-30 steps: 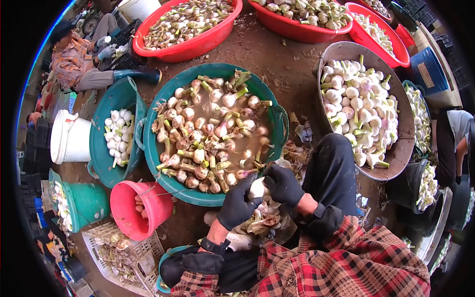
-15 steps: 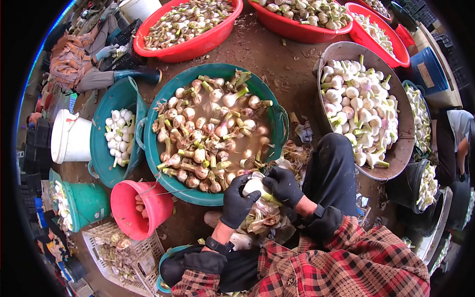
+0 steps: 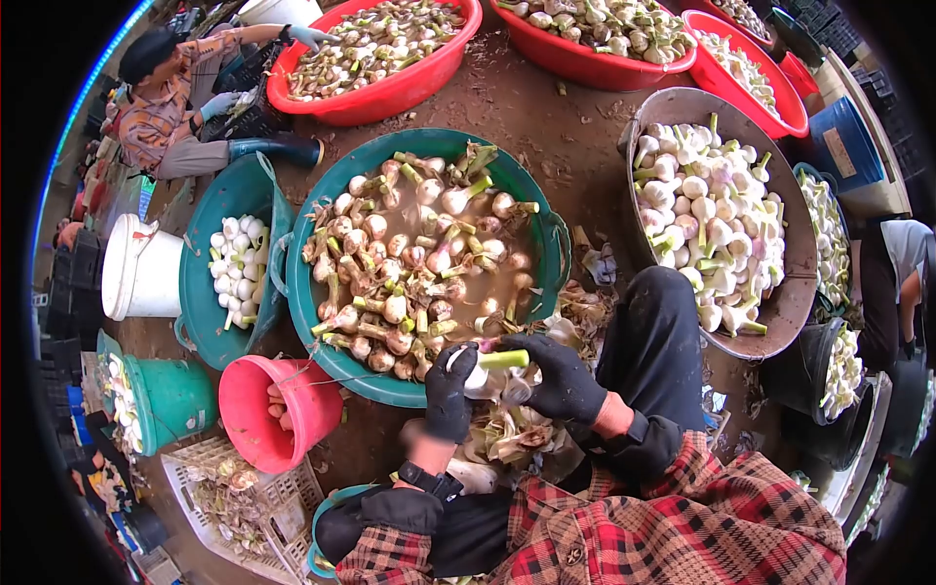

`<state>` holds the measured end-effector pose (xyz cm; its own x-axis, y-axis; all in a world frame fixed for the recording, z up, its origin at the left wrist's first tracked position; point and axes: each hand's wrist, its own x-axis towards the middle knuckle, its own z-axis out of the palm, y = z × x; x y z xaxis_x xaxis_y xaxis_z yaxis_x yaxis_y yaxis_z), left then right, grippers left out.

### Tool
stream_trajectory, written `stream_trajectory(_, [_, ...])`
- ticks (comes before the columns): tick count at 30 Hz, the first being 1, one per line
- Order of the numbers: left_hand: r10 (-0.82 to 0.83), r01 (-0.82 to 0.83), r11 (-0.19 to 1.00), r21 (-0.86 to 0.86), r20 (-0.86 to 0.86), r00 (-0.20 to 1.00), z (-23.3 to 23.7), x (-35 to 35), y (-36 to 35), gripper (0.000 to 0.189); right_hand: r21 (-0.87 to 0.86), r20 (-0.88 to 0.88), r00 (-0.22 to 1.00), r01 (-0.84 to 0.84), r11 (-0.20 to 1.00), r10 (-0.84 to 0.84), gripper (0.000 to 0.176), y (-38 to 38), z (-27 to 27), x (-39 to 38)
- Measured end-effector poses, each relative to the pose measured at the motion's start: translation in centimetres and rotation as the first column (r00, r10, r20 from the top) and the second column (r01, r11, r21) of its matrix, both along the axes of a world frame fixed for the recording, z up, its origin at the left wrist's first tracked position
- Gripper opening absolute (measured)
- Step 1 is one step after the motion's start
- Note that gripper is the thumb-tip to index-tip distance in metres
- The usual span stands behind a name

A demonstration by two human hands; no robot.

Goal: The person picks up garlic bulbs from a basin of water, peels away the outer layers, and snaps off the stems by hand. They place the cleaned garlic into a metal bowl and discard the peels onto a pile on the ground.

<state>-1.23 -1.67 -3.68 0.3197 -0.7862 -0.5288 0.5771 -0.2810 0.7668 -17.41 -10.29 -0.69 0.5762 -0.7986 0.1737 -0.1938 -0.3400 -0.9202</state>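
My left hand [image 3: 450,392], in a black glove, is wrapped round a white garlic bulb [image 3: 476,378] whose green stem points right. My right hand [image 3: 564,378], also gloved in black, has its fingers curled at the bulb's right side, by the stem and some loose skin. Just beyond both hands is a green tub [image 3: 556,292] of unpeeled garlic in brown water. Peeled skins [image 3: 517,429] lie below the hands, between my knees. To the right stands a metal basin [image 3: 801,283] heaped with clean white garlic.
Left are a green tub [image 3: 200,292] of white bulbs, a pink bucket [image 3: 239,414], a white bucket [image 3: 151,273] and a crate [image 3: 283,512] of skins. Red tubs [image 3: 380,102] stand at the back. A co-worker [image 3: 161,107] sits at upper left, one hand over a red tub.
The bulb has turned, so its stem now points right and slightly up. My left hand has tilted upright. The co-worker has straightened and stretched an arm over the red tub.
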Motion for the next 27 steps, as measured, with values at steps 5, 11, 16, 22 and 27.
stream_trajectory(5, [-0.038,0.034,0.999,0.03,0.131,0.991,-0.6,-1.3,0.1,0.025,0.238,0.08,0.994,-0.092,0.967,0.075,0.031,0.1,1.8,0.2])
stream_trajectory(11, [-0.389,0.407,0.911,0.058,0.445,0.807,0.4,-2.1,0.0,0.028,0.031,-0.042,0.942,0.335,0.942,-0.333,0.032,-5.2,1.8,-4.3])
stream_trajectory(16, [-0.8,0.824,0.482,0.296,0.532,0.277,0.9,-3.1,0.8,0.045,-0.661,-0.079,0.498,0.623,0.419,-0.863,0.034,-13.8,3.7,-14.6])
stream_trajectory(22, [-0.867,0.846,0.239,0.477,0.498,-0.035,1.7,-4.4,1.0,0.063,-0.646,-0.275,0.583,0.477,0.596,-0.765,0.041,-15.2,1.6,-11.6])
stream_trajectory(27, [-0.78,0.793,0.461,0.398,0.608,0.149,0.6,-3.8,1.2,0.053,-0.508,-0.451,0.81,0.113,0.854,-0.375,0.04,-15.7,-3.2,0.5])
